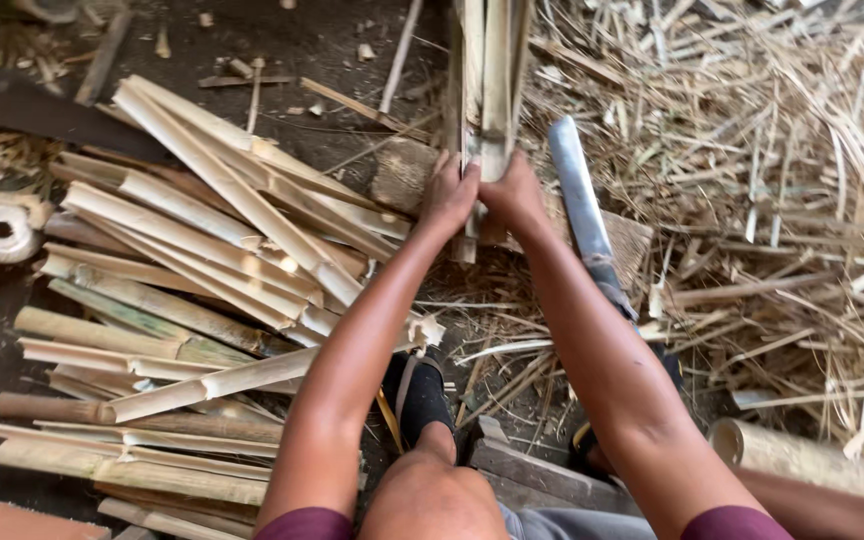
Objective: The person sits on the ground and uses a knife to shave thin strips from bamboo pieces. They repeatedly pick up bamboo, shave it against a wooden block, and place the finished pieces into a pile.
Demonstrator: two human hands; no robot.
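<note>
Head view: both hands are on the upright split bamboo [489,90] at center far, standing on a wood block [407,175]. Left hand [449,195] and right hand [512,190] are clamped round its slats. Sharp edges could slice fingers if they slip, and the machete [580,200] lies just right.

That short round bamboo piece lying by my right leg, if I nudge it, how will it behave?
The bamboo piece is a smooth cylinder lying on its side, so it would probably roll, though the straw litter around it may stop it soon. Its end looks hollow, so it is likely light for its size. It looks stiff, unlikely to bend when lifted.
</note>
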